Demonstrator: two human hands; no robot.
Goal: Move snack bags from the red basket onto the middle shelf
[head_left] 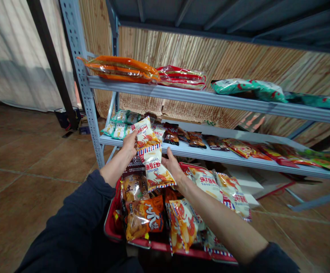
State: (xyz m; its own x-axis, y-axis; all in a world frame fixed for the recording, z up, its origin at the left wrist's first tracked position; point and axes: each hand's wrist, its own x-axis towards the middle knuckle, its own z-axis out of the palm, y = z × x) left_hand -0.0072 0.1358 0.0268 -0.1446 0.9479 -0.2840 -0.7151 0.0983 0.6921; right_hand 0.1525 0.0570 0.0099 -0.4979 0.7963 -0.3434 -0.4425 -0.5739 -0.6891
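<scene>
My left hand (130, 143) is closed on the left edge of a white snack bag (146, 134) with orange and red print, level with the lower shelf. A second, matching snack bag (156, 167) hangs from it, apparently joined in a strip. My right hand (172, 167) is at the right edge of this lower bag, thumb raised, other fingers partly hidden behind it. Below both hands is a red basket (110, 227) full of snack bags, among them a brown bag (135, 184), an orange and black bag (145, 216) and more white ones (184, 223).
On the lower shelf (210, 153) lie small green-and-white bags (121, 123), dark brown bags (171, 133) and red ones (238, 147). Large orange (122, 69), red (182, 77) and teal packs (248, 88) lie on the shelf above. A blue-grey upright post (81, 76) stands at the left.
</scene>
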